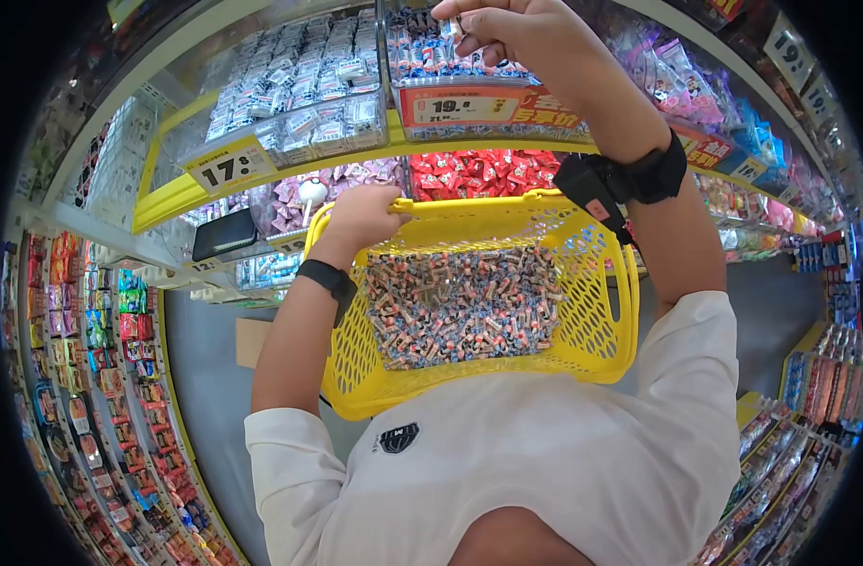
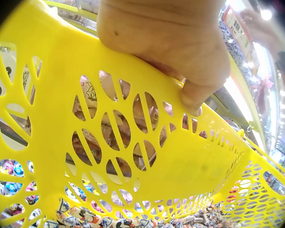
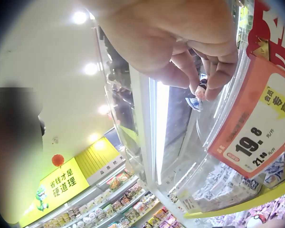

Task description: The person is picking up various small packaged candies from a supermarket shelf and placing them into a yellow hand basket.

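A yellow shopping basket (image 1: 360,404) stands in front of the person's body, its floor covered with many small wrapped candies (image 1: 464,307). On its far rim lies the left hand (image 1: 360,219), fingers hooked over the edge; the left wrist view shows the thumb (image 2: 192,97) against the inner wall. Above a clear shelf bin of similar candies (image 1: 422,61), the right hand (image 1: 526,38) pinches a wrapped candy (image 3: 197,99) between thumb and fingertips. An orange price sign (image 1: 464,107) is fixed to the front of that bin.
Left of the bin is another one with white-wrapped sweets (image 1: 299,80). Below the yellow shelf edge (image 1: 290,162) sit red-wrapped candies (image 1: 483,174) and a dark phone-like slab (image 1: 225,234). Stocked racks (image 1: 120,377) line the aisle at left.
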A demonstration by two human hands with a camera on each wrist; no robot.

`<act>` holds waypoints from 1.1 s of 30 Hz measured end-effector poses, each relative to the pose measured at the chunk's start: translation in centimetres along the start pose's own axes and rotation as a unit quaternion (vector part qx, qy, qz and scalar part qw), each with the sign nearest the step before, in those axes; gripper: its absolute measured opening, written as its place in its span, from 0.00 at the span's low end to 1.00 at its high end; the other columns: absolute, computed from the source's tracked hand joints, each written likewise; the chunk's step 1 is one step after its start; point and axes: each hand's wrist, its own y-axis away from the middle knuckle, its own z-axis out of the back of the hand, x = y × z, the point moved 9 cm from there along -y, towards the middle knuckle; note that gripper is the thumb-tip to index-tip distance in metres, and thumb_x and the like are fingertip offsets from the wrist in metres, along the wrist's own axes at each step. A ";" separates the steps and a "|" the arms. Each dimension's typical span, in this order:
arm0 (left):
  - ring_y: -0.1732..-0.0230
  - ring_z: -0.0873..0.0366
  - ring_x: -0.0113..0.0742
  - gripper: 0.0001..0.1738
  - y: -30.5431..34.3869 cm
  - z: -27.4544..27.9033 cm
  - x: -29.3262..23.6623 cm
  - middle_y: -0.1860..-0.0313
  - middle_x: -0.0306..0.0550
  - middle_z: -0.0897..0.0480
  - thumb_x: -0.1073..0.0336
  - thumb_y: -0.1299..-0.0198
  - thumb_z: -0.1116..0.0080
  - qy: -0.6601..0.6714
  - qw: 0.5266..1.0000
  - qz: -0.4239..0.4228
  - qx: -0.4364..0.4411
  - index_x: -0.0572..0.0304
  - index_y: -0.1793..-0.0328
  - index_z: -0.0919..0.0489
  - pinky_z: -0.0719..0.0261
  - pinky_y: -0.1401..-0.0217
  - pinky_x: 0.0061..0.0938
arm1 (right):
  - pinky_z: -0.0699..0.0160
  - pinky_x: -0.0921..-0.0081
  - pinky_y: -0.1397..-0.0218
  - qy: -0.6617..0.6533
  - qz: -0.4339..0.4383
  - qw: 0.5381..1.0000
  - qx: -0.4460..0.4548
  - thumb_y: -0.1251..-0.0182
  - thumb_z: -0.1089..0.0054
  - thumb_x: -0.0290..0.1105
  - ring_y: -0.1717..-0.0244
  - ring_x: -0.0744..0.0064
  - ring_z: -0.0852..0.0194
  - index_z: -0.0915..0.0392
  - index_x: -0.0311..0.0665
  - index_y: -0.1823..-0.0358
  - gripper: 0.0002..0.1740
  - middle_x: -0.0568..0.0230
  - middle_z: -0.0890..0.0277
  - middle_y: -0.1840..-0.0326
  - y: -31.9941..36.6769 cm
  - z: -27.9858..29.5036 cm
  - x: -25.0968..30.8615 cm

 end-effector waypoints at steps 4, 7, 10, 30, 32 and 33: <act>0.57 0.18 0.50 0.17 -0.1 -0.1 0.0 0.64 0.48 0.16 0.49 0.46 0.33 -0.001 1.000 -0.007 -0.005 0.54 0.63 0.18 0.22 0.53 0.44 | 0.25 0.81 0.60 -0.064 -0.069 0.996 0.005 0.28 0.48 0.34 0.63 0.77 0.24 0.20 0.32 0.49 0.15 0.65 0.19 0.61 -2.5 1.3 -2.2; 0.57 0.18 0.52 0.17 0.0 0.0 0.0 0.65 0.49 0.16 0.50 0.46 0.34 0.001 1.000 -0.009 -0.007 0.55 0.62 0.19 0.23 0.54 0.45 | 0.26 0.81 0.62 -0.069 -0.084 0.994 0.020 0.27 0.49 0.36 0.65 0.77 0.24 0.20 0.33 0.51 0.15 0.65 0.19 0.63 -4.7 2.4 -3.8; 0.57 0.18 0.54 0.17 0.0 0.0 0.0 0.65 0.51 0.16 0.51 0.46 0.34 0.008 1.000 -0.011 -0.007 0.55 0.62 0.19 0.23 0.55 0.46 | 0.27 0.81 0.64 -0.066 -0.082 0.994 0.032 0.27 0.49 0.36 0.67 0.78 0.25 0.20 0.34 0.53 0.14 0.66 0.20 0.65 -5.6 3.0 -4.0; 0.56 0.18 0.49 0.17 0.1 0.1 -0.1 0.65 0.47 0.16 0.49 0.46 0.33 0.004 1.000 -0.006 -0.005 0.53 0.63 0.18 0.22 0.53 0.43 | 0.30 0.72 0.74 0.239 -0.319 0.904 0.157 0.37 0.48 0.44 0.76 0.74 0.25 0.17 0.42 0.62 0.15 0.66 0.19 0.72 -14.1 0.1 -13.9; 0.57 0.18 0.49 0.17 0.1 0.2 -0.1 0.65 0.48 0.16 0.49 0.46 0.33 0.001 1.000 -0.003 -0.005 0.53 0.63 0.18 0.22 0.54 0.43 | 0.29 0.71 0.69 0.241 -0.323 0.902 0.152 0.38 0.47 0.44 0.72 0.73 0.24 0.17 0.44 0.58 0.16 0.66 0.18 0.67 -13.9 0.1 -14.0; 0.57 0.18 0.50 0.17 0.1 0.2 -0.1 0.65 0.48 0.16 0.48 0.46 0.33 0.001 1.000 -0.002 -0.005 0.53 0.63 0.18 0.22 0.54 0.43 | 0.29 0.70 0.67 0.246 -0.328 0.899 0.154 0.39 0.47 0.45 0.70 0.72 0.23 0.17 0.44 0.57 0.17 0.67 0.17 0.65 -13.8 0.1 -13.9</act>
